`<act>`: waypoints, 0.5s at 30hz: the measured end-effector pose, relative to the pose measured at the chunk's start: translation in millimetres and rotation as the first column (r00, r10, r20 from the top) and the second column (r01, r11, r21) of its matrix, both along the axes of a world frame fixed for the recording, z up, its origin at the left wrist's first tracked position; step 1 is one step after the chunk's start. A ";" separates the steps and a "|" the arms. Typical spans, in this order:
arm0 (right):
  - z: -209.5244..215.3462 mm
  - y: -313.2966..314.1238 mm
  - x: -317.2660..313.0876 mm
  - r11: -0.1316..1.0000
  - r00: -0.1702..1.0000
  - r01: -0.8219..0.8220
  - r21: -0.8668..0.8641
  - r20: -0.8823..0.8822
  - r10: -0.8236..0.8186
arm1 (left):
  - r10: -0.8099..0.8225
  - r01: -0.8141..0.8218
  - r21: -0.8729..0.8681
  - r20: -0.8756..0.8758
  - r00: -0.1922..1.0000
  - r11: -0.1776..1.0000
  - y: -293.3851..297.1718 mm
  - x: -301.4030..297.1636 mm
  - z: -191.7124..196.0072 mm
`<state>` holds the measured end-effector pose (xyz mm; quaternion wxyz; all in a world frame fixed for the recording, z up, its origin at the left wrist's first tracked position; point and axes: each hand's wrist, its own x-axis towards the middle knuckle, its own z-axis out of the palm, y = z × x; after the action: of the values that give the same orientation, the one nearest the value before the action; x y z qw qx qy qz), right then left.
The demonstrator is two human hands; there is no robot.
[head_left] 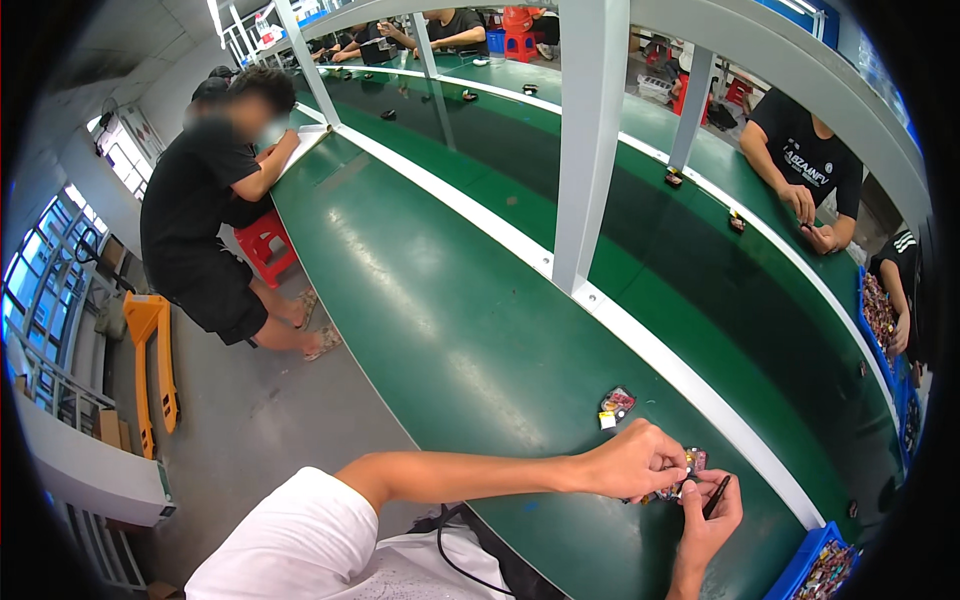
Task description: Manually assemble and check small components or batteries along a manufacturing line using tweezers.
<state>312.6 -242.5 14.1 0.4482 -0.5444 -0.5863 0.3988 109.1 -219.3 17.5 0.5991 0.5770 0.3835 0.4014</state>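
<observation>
My left hand (632,462) reaches across from the left with its fingers pinched at a small circuit board assembly (696,459) that carries red, yellow and purple parts. From the lower right, my right hand (712,512) meets it at the same board, thumb and fingers closed. A slim black tool (716,497) lies within the right hand's fingers; its tip is hidden. The fingers cover much of the board, so the exact contact points are unclear. Beyond my left hand, another small assembly (617,403) with a black casing and a pale yellow-white tag lies on the green table (450,330).
A white rail (690,375) and a grey post (590,150) stand between my table and the dark green conveyor belt (670,270). Blue bins (822,565) of small parts sit at right. Co-workers work opposite; one person (205,190) writes at the far left. A yellow pallet jack (150,350) stands on the floor.
</observation>
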 end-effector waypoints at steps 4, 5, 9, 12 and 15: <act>0.8 -5.3 2.9 1.000 1.000 0.024 0.005 0.007 -0.024 | -0.087 0.089 -0.084 0.035 0.996 0.992 -1.4 4.6 -1.0; 2.5 -5.7 0.5 0.999 0.997 0.036 0.035 0.073 -0.038 | -0.120 0.125 -0.128 0.040 0.992 0.984 -1.1 5.6 -0.9; 9.3 -1.3 -6.0 0.993 0.990 0.099 0.062 0.097 -0.105 | -0.044 0.050 -0.311 0.026 0.999 0.949 0.6 -3.1 8.5; 16.6 7.1 1.5 0.984 0.985 0.132 -0.119 -0.098 -0.144 | -0.005 0.014 -0.342 0.028 1.000 0.940 6.1 -11.9 10.4; 19.2 13.6 10.4 0.979 0.970 0.156 -0.135 -0.165 -0.177 | -0.022 0.026 -0.333 0.017 1.000 0.942 8.4 -10.1 9.5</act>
<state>322.9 -229.0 33.3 0.4963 -0.5806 -0.4714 0.4409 99.0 -211.0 27.0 0.6954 0.4694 0.4350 0.3269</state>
